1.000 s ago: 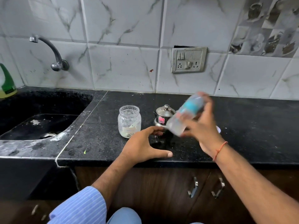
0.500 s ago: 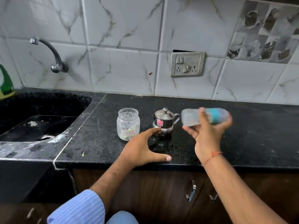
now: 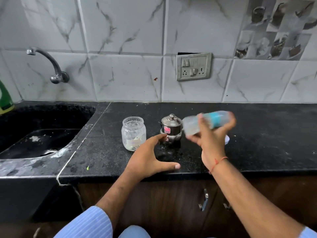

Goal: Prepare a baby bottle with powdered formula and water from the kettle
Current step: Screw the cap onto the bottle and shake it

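Observation:
My right hand (image 3: pixel 210 143) grips a clear baby bottle (image 3: pixel 202 123) with a teal collar, lying nearly sideways in the air and blurred by motion, just right of the small steel kettle (image 3: pixel 171 129). The kettle stands lidded on the black counter (image 3: pixel 265 143). Left of it is an open glass jar (image 3: pixel 133 133) with a little pale powder at the bottom. My left hand (image 3: pixel 151 157) rests on the counter near its front edge, fingers spread and relaxed, fingertips close to the kettle's base, holding nothing.
A black sink (image 3: pixel 39 134) with a wall tap (image 3: pixel 51 66) lies to the left, and a green bottle (image 3: pixel 5 98) stands at its far corner. A small white object (image 3: pixel 227 140) peeks out behind my right hand. A socket plate (image 3: pixel 193 66) is on the tiled wall.
My right hand keeps shaking the bottle: it swung from tilted to nearly sideways, then tipped slightly. My left hand stayed on the counter.

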Demonstrator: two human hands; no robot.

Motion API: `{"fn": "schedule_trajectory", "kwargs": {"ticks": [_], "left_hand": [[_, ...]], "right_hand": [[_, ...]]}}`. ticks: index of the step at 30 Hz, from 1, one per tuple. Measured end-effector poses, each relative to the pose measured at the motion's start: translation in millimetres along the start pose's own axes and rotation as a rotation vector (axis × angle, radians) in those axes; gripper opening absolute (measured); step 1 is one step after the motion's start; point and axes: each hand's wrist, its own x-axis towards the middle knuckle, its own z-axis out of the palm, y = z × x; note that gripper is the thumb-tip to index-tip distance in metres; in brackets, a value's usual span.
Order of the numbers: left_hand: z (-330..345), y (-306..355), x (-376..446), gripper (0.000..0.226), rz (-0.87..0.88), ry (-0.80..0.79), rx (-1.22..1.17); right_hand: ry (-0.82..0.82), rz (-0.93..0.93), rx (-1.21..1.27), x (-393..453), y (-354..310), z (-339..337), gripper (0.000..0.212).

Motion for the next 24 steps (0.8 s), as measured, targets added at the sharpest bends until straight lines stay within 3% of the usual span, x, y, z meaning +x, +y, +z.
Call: {"fn": "schedule_trajectory", "kwargs": {"ticks": [2, 6, 9, 13, 16, 19, 22, 24], "left_hand": [[1, 0, -2, 0.124, 0.001, 0.007, -0.015], [1, -1, 1, 0.121, -0.001, 0.004, -0.023], [2, -1, -1, 0.120, 0.016, 0.007, 0.002], [1, -1, -1, 0.118, 0.013, 0.006, 0.001], [2, 0, -3, 0.118, 0.004, 0.007, 0.019], [3, -2, 0, 0.120, 0.018, 0.009, 0.010], [4, -2, -2, 0.118, 0.016, 0.012, 0.006], [1, -1, -1, 0.118, 0.026, 0.004, 0.008]], "right_hand": [[-0.168, 0.046, -0.143, -2, 0, -3, 0.077], [0.023, -0.003, 0.077, 3, 0, -10, 0.076], [-0.201, 0.068, -0.152, -3, 2, -3, 0.080], [-0.024, 0.002, 0.039, 0, 7, -6, 0.072], [-0.195, 0.009, -0.153, -3, 9, -3, 0.074], [0.031, -0.036, 0.073, 5, 5, -11, 0.073], [-0.220, 0.004, -0.203, 1, 0, -9, 0.077], [-0.137, -0.029, -0.156, 1, 0, -11, 0.076]]}}
